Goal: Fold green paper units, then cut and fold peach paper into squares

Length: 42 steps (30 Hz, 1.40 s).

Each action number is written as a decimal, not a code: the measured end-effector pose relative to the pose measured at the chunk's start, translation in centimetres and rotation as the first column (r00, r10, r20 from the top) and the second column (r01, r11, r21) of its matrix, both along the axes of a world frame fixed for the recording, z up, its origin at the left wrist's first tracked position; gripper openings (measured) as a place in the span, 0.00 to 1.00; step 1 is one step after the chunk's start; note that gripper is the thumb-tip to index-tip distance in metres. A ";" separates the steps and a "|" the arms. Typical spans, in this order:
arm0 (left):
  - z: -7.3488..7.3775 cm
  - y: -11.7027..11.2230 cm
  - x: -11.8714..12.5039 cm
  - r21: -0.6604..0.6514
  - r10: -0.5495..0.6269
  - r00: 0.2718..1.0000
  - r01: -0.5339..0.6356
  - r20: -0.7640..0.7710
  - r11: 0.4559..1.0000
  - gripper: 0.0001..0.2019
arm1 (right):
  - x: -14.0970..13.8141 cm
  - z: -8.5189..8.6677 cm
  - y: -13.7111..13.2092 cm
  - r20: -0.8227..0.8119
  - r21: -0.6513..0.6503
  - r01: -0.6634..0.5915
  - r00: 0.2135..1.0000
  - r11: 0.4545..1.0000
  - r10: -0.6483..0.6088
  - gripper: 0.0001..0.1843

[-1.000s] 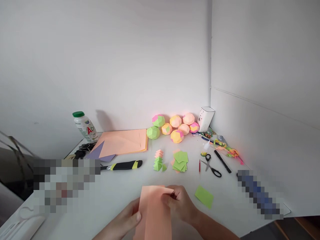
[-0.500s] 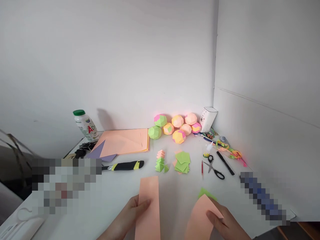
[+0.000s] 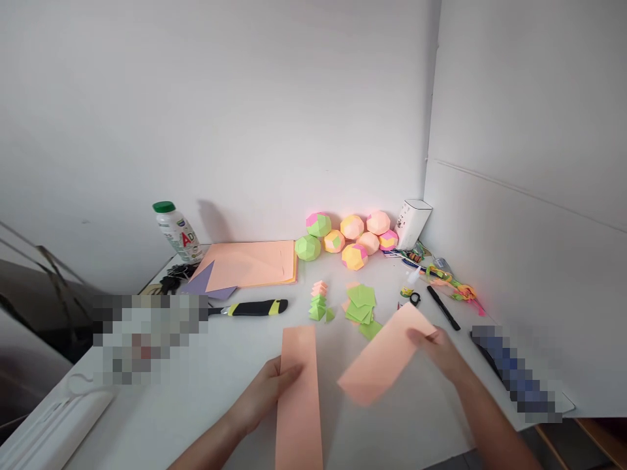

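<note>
My left hand (image 3: pixel 274 388) pinches a long peach paper strip (image 3: pixel 300 418) by its left edge, thumb on top, low in the middle of the view. A second, shorter peach strip (image 3: pixel 379 365) hangs slanted from my right hand (image 3: pixel 435 346), gripped at its upper right corner. Just beyond that strip lies a green paper piece (image 3: pixel 371 329), beside a loose pile of green paper pieces (image 3: pixel 361 302) with peach ones under it. Left of the pile stands a row of small folded green and peach pieces (image 3: pixel 318 303). The raised strip covers most of the scissors (image 3: pixel 415 299).
Several faceted paper balls (image 3: pixel 354 256) sit along the wall. A cutter knife (image 3: pixel 257 308) lies left of centre, before peach sheets (image 3: pixel 245 264) and a white bottle (image 3: pixel 177 232). A black pen (image 3: pixel 443 308) and colourful scraps (image 3: pixel 458 290) lie at the right. Parts of both sides are blurred out.
My right hand has moved forward with its strip, which now covers the scissors. The green piece by that hand now lies next to the pile. My left hand keeps its strip.
</note>
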<state>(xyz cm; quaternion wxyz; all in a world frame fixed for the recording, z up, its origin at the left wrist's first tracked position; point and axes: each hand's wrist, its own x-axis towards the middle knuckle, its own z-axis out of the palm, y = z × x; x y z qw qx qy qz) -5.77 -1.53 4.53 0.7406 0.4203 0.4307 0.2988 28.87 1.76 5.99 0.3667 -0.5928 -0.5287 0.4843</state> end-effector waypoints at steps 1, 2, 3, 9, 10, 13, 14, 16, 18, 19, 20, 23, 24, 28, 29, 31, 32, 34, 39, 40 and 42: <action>0.1 0.0 0.0 0.007 -0.007 1.000 0.006 0.025 1.000 0.21 | 1.6 0.5 0.4 0.020 -0.025 -0.003 1.000 1.000 0.003 0.22; 0.2 -0.1 0.0 0.017 -0.009 0.999 0.008 0.048 1.000 0.22 | 3.0 1.0 1.0 0.078 -0.063 -0.003 0.997 0.998 0.008 0.21; 0.2 -0.2 0.1 0.028 -0.006 0.998 0.004 0.065 1.000 0.22 | 4.1 1.4 1.8 0.179 -0.077 0.027 0.984 0.997 -0.012 0.20; 0.3 -0.7 0.6 0.072 0.086 0.990 -0.095 0.114 0.993 0.23 | 1.4 2.1 4.2 0.565 0.583 0.208 0.591 0.786 -0.576 0.17; 0.3 -0.7 0.7 0.070 0.106 0.987 -0.115 0.123 0.991 0.23 | -0.5 1.9 3.7 0.511 0.664 0.136 0.635 0.736 -0.579 0.17; 0.0 -0.8 1.0 0.013 0.171 0.971 -0.176 0.166 0.984 0.23 | -6.8 0.8 1.3 0.627 0.665 -0.384 0.753 0.641 -0.200 0.16; -0.2 -0.7 1.0 -0.012 0.199 0.962 -0.200 0.189 0.980 0.23 | -8.7 0.4 0.4 0.696 0.643 -0.574 0.714 0.506 -0.076 0.18; -0.5 -0.4 0.7 -0.047 0.250 0.939 -0.246 0.236 0.968 0.24 | -11.7 0.0 -1.0 0.795 0.566 -0.780 0.602 0.268 0.072 0.22; -0.8 0.0 0.4 -0.048 0.299 0.922 -0.297 0.247 0.954 0.23 | -13.6 -0.3 -1.8 0.825 0.526 -0.845 0.535 0.097 0.185 0.22; -1.0 0.3 0.1 -0.037 0.320 0.919 -0.321 0.230 0.946 0.23 | -14.1 -0.5 -2.1 0.813 0.524 -0.849 0.520 0.059 0.262 0.20; -1.1 0.4 0.0 -0.020 0.338 0.919 -0.341 0.200 0.940 0.22 | -14.6 -0.6 -2.3 0.775 0.539 -0.840 0.523 0.060 0.354 0.18; -1.4 0.5 -0.2 0.031 0.316 0.940 -0.323 0.130 0.946 0.19 | -15.2 -1.4 -2.6 0.512 0.568 -0.761 0.624 0.312 0.590 0.11; -1.4 0.4 -0.1 0.030 0.269 0.953 -0.276 0.142 0.961 0.19 | -15.2 -1.7 -2.6 0.406 0.546 -0.708 0.691 0.448 0.598 0.11; -0.8 -0.7 0.9 -0.067 0.039 0.957 -0.021 0.289 0.998 0.20 | -15.0 -2.3 -2.6 0.205 0.454 -0.384 0.923 0.804 0.325 0.14; -0.6 -1.0 1.1 -0.093 0.003 0.946 0.029 0.325 0.995 0.21 | -14.9 -2.2 -2.5 0.180 0.449 -0.327 0.945 0.832 0.275 0.14; -0.4 -1.5 1.5 -0.120 -0.055 0.911 0.113 0.409 0.986 0.26 | -14.7 -2.0 -2.4 0.108 0.395 -0.283 0.959 0.874 0.262 0.14; -0.4 -1.7 1.6 -0.115 -0.085 0.893 0.150 0.441 0.982 0.30 | -14.6 -1.9 -2.4 0.057 0.341 -0.285 0.957 0.896 0.283 0.14; -0.6 -2.1 1.8 -0.064 -0.145 0.886 0.192 0.441 0.979 0.35 | -14.5 -1.9 -2.4 -0.052 0.213 -0.303 0.946 0.929 0.320 0.14; -0.5 -2.4 2.2 0.066 -0.122 0.962 0.109 0.245 0.992 0.28 | -14.3 -2.4 -2.7 -0.151 0.058 -0.285 0.945 0.957 0.291 0.10; -0.4 -2.5 2.3 0.057 -0.119 0.963 0.109 0.240 0.992 0.27 | -14.2 -2.5 -2.8 -0.160 0.045 -0.282 0.945 0.958 0.286 0.10; -0.2 -2.5 2.5 0.030 -0.140 0.960 0.137 0.245 0.990 0.25 | -14.1 -2.4 -2.8 -0.170 0.007 -0.285 0.944 0.959 0.282 0.16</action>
